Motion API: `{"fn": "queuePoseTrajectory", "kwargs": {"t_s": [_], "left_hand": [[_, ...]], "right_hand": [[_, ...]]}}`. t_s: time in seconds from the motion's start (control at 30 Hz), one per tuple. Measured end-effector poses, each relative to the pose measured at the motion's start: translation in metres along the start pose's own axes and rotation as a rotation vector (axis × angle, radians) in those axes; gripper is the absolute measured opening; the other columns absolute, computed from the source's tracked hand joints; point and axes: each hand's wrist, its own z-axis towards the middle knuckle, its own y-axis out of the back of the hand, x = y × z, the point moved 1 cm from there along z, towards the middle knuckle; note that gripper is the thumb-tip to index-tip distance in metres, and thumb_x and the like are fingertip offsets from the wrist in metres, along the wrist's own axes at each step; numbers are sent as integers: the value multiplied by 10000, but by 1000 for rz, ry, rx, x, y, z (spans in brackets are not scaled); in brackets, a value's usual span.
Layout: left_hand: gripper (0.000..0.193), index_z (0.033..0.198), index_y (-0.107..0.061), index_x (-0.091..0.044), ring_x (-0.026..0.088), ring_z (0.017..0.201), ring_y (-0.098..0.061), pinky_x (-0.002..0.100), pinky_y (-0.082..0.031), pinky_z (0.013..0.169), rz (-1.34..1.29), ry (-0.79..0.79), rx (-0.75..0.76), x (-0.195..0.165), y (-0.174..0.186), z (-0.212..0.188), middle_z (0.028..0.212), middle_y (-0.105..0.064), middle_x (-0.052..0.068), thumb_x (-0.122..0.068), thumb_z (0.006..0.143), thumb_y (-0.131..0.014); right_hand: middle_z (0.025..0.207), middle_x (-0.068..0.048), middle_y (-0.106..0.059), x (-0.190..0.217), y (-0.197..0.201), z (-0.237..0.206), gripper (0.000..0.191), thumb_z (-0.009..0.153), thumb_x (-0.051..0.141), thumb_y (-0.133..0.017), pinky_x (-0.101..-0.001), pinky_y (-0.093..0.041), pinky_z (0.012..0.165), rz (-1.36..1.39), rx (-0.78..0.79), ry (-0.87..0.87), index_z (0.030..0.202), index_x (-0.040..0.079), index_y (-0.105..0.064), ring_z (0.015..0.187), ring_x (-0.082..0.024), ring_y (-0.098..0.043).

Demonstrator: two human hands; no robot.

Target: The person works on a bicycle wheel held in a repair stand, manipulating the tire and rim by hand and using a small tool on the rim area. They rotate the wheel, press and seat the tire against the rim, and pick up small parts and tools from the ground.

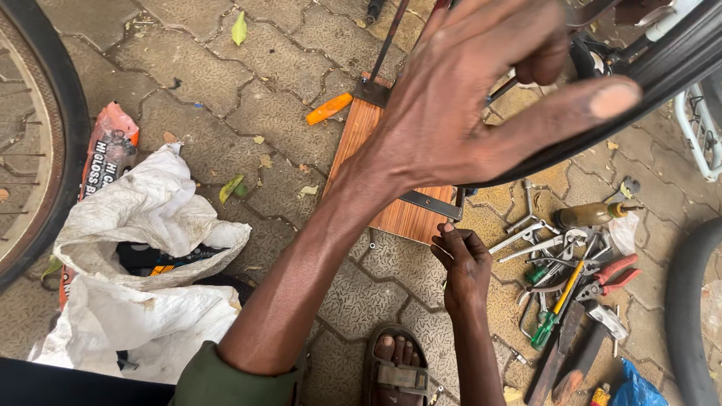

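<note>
Looking down from the head, a sandalled foot (396,368) rests on the patterned paving (218,98) at the bottom edge. The right hand (462,259) hangs just above it, fingers curled loosely inward near the lower corner of a wooden board (380,162); whether it pinches anything small cannot be told. The left hand (481,98) stretches up from a green sleeve, large and close to the camera, fingers spread wide with the thumb pointing right, its palm pressed against a black bicycle tyre (662,68) that curves in from the upper right corner.

To the right of the right hand, a heap of tools (571,293) crowds the ground: spanners, red-handled pliers, a yellow and green screwdriver, and a small oil bottle (594,215). Another tyre (681,316) hems the right edge. On the left, a crumpled white sack (143,256) fills the lower corner, with a wheel (45,143) closing off the far left edge. Open paving remains in the strip between the sack and the board. Farther off, an orange reflector (329,109) lies just beside the board's top edge.
</note>
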Motion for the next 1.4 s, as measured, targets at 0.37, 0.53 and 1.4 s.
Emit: {"fn": "queuePoseTrajectory", "kwargs": {"t_s": [0.37,0.53,1.4], "left_hand": [[488,795,-519,-87,156,691,-463,352,-368,684,45,-79,-31,-9,1,8,717,-456,17,-407,1011,-818],[495,778,-507,-92,157,685,-461,351,-361,688,41,-92,-42,-10,-2,7,708,-470,13,-413,985,-822],[336,810,-640,-103,163,732,-473,419,-393,781,9,-26,136,2,-12,-10,718,-530,-7,-341,1046,-664]], "right_hand": [[927,-88,-719,-10,2,-5,183,920,201,-740,-344,-596,793,-44,9,-30,883,28,-696,853,-190,-696],[891,-90,-709,-13,0,-8,207,915,222,-748,-356,-605,797,-101,0,-33,864,28,-695,843,-192,-699],[859,-84,-709,-33,7,-4,225,899,249,-756,-353,-605,813,-113,35,-75,878,33,-697,858,-178,-702]]}}
